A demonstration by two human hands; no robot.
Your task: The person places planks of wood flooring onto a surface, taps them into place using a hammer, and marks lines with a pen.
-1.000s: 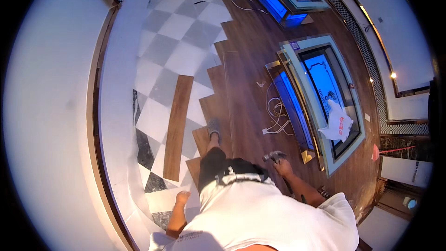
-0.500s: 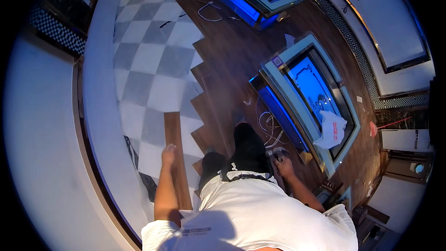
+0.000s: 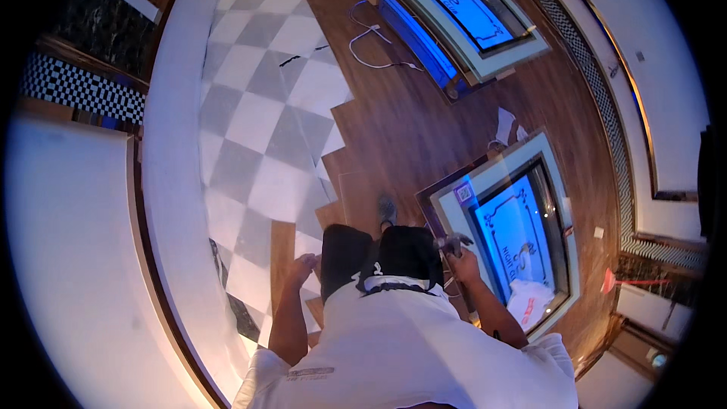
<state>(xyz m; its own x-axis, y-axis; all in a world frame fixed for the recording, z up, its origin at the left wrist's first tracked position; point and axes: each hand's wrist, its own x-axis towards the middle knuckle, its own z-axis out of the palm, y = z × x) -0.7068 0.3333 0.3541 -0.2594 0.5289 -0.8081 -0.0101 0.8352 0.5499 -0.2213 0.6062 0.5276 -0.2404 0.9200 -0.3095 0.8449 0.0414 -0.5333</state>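
In my right hand (image 3: 463,263), closed at my hip, is a hammer (image 3: 453,243); its metal head shows above my fingers, while the handle is mostly hidden. My left hand (image 3: 304,263) hangs at my other side with curled fingers. Whatever it may hold is too small to make out. Behind that hand and forearm, a brown wooden plank (image 3: 282,246) stretches over the white and grey checkered floor (image 3: 265,144). The laid brown plank floor (image 3: 363,129) meets the checkered part along a stepped edge in front of me.
To my right stands a glass-topped table (image 3: 556,182) with a lit blue screen and a white plastic bag (image 3: 528,301) on it. A similar table (image 3: 485,26) is farther off, with white cable (image 3: 363,57) beside it. A white wall (image 3: 170,182) runs along the left.
The view has shifted forward, bringing the tables and plank nearer. My left hand has moved to the right of the plank. The hammer stays in my right hand.
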